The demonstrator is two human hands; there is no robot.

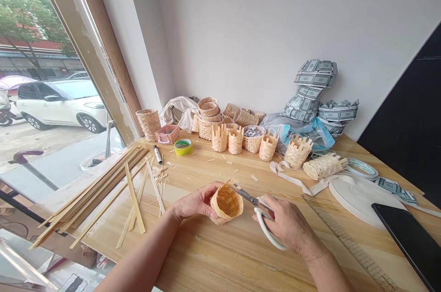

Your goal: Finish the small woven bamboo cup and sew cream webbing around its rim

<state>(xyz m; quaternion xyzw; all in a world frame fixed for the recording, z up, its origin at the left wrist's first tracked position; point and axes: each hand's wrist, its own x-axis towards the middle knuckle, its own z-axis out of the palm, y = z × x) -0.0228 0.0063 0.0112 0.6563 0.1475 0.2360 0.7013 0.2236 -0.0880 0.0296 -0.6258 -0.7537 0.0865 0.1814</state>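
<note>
My left hand [198,201] is closed around the side of a small woven basket [226,207], which is tilted so its opening faces me. In my right hand [291,223] is a pair of scissors [255,201] with white handles, fingers through the loops. The blades reach to the basket's upper rim, where a short strip end sticks up. Whether the blades are pressed together on that strip is too small to tell.
Thin wooden strips [99,186] lie at the left, with offcuts near a marker [157,154]. Behind are several woven baskets [235,140] and green tape [183,147]. A clear ruler [344,239], a white ribbon roll [365,200] and a black phone [409,241] lie right.
</note>
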